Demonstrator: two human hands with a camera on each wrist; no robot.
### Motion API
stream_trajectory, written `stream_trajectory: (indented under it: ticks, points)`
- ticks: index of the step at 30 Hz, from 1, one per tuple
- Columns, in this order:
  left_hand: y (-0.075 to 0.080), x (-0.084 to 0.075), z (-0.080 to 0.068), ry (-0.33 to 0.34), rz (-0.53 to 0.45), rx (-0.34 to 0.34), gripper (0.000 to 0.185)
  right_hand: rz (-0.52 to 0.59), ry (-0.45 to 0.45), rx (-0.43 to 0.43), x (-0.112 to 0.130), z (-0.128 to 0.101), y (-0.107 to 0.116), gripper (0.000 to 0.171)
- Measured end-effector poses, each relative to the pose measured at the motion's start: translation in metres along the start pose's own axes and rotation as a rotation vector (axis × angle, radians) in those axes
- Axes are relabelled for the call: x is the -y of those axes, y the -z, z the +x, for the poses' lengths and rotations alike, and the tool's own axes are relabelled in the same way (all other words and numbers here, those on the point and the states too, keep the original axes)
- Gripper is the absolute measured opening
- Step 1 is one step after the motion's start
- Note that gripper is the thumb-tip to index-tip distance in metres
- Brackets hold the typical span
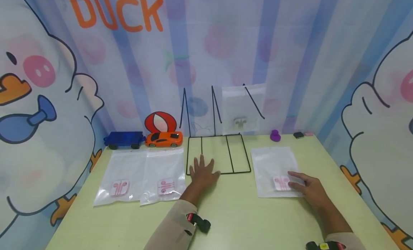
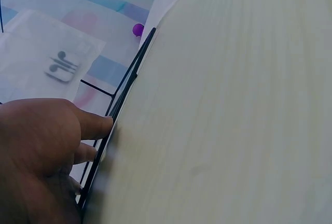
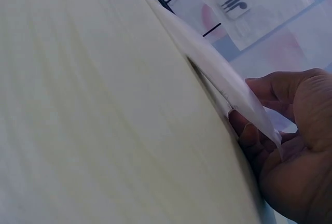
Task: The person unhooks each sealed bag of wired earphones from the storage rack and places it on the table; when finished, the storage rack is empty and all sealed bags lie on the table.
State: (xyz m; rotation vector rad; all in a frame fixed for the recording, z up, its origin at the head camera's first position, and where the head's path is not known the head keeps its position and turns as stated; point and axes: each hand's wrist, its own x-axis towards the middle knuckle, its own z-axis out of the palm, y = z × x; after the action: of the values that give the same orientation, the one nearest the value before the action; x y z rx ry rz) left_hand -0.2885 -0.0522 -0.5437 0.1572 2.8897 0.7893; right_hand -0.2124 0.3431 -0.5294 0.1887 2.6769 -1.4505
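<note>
My left hand (image 1: pixel 202 173) rests with spread fingers on the front of a black wire rack (image 1: pixel 229 154). In the left wrist view the thumb touches the rack's front rail (image 2: pixel 134 79). On the right, my right hand (image 1: pixel 311 190) pinches the right edge of a white zip bag (image 1: pixel 269 167) with a pink earphone print (image 1: pixel 282 183). The right wrist view shows fingers beneath the lifted edge of that bag (image 3: pixel 223 73) and the thumb above it. A similar bag (image 1: pixel 242 103) stands upright at the rack's right end, leaning against its upright wires.
Two more printed zip bags (image 1: pixel 129 167) (image 1: pixel 164 164) lie overlapping on the left. Behind them stand a blue toy wagon (image 1: pixel 124 138) and an orange toy car (image 1: pixel 164 139). A purple knob-shaped object (image 1: pixel 275 135) and a small black block (image 1: pixel 298 135) sit along the back edge, before a printed curtain.
</note>
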Motion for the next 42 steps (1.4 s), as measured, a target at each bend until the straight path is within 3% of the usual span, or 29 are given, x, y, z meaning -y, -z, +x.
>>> stream_trajectory:
  ticks: [9,26,42]
  points:
    - [0.002,-0.003,-0.002,0.013,0.000,0.023,0.068,-0.091,0.014,-0.014,0.001,0.000,-0.001,0.062]
    - [0.002,-0.003,-0.003,0.003,0.023,-0.009,0.066,-0.255,0.118,-0.124,0.000,-0.003,-0.007,0.059]
    - [0.001,-0.002,-0.001,0.006,0.023,-0.014,0.067,-0.371,0.346,-0.269,-0.006,-0.007,-0.013,0.043]
